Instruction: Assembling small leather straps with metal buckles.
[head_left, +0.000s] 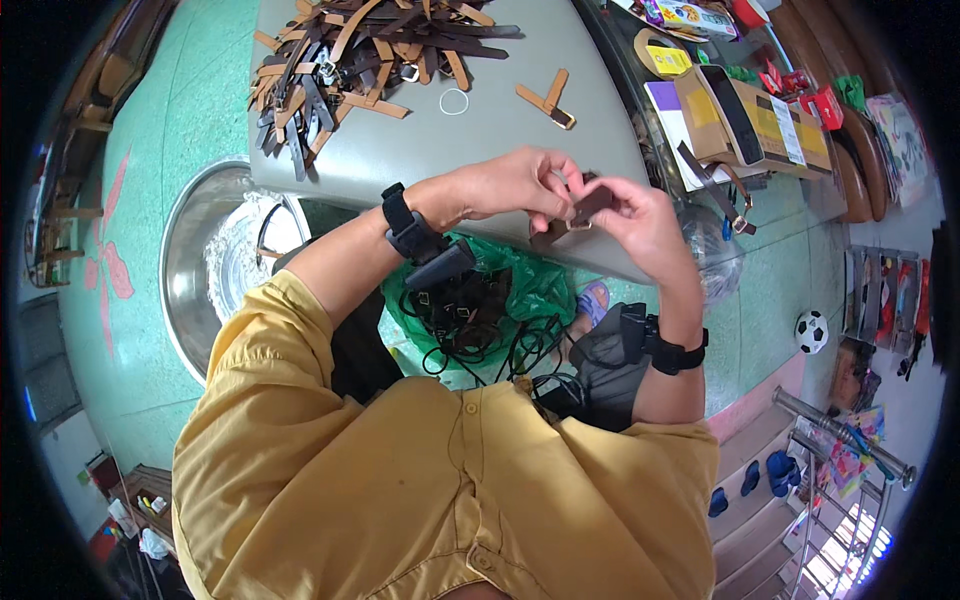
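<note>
- Head view: a strap (596,202) is held at the table's (430,150) near edge
- It is pinched by left hand (530,186) and right hand (642,218)
- A pile (365,55) is spread beyond

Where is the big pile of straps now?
In the head view, the big pile of straps lies at the upper left on the grey table, beside the white loop.

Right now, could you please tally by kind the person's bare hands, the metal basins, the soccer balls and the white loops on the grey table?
Hands: 2 (left hand and right hand, both at a brown strap)
Metal basin: 1
Soccer ball: 1
White loop: 1
Total: 5
</note>
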